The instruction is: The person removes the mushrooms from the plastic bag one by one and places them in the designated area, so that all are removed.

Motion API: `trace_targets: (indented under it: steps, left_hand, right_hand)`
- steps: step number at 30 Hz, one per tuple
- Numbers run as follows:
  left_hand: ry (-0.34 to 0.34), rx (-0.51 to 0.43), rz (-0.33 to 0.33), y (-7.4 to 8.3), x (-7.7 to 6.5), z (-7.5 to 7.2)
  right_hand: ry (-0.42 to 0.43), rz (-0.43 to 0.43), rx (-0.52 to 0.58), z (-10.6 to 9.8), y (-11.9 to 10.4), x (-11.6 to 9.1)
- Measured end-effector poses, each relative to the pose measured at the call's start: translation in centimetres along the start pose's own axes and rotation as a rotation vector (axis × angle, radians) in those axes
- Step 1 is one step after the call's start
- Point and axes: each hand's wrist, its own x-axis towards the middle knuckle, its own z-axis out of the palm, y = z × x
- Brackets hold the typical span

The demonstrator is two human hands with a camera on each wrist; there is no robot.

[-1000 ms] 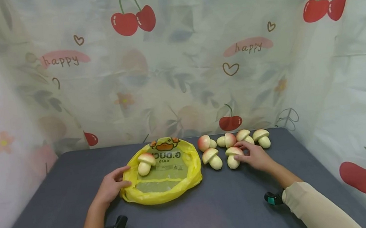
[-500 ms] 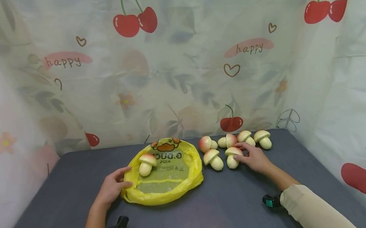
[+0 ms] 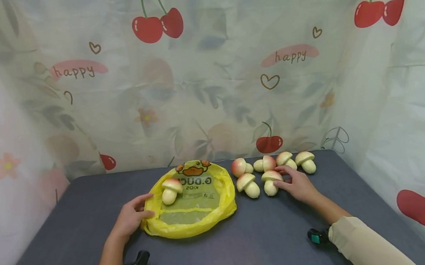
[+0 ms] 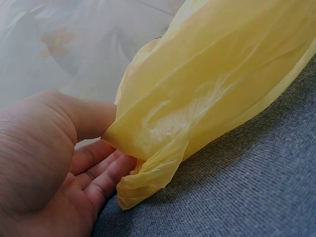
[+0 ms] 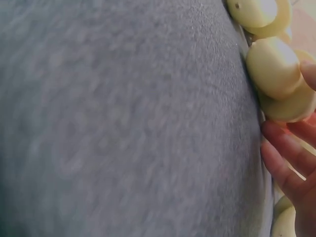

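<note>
A yellow plastic bag [image 3: 192, 229] with a duck print lies spread on the table, its mouth held wide and its rim rolled round. Inside it, at the left, rests a toy mushroom [image 3: 170, 193] with a red and cream cap. My left hand [image 3: 128, 218] pinches the bag's left edge between thumb and fingers; the yellow film [image 4: 182, 108] fills much of the left wrist view. At the right, my right hand [image 3: 298, 185] grips another toy mushroom [image 3: 271, 183] in the front row, thumb on one side and fingers at its cap. The right wrist view shows its pale rounded stem [image 5: 273, 66].
Beside the gripped one lies a toy mushroom [image 3: 248, 186]. Several more, among them one at the far right [image 3: 306, 162], form a row behind. A printed curtain [image 3: 207, 85] hangs behind the dark table [image 3: 227, 257]. Each wrist wears a black device [image 3: 135, 264].
</note>
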Motion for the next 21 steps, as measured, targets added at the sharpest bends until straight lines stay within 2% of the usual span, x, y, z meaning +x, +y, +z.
trace_targets:
  steps: [10, 21]
  left_hand:
    - [0.009, 0.009, -0.001, -0.08, 0.11, 0.01]
    - [0.013, 0.019, 0.007, -0.12, 0.08, 0.14]
  right_hand:
    - [0.008, -0.015, -0.044, -0.59, 0.26, -0.93]
    - [-0.007, -0.002, -0.053, -0.14, 0.24, -0.92]
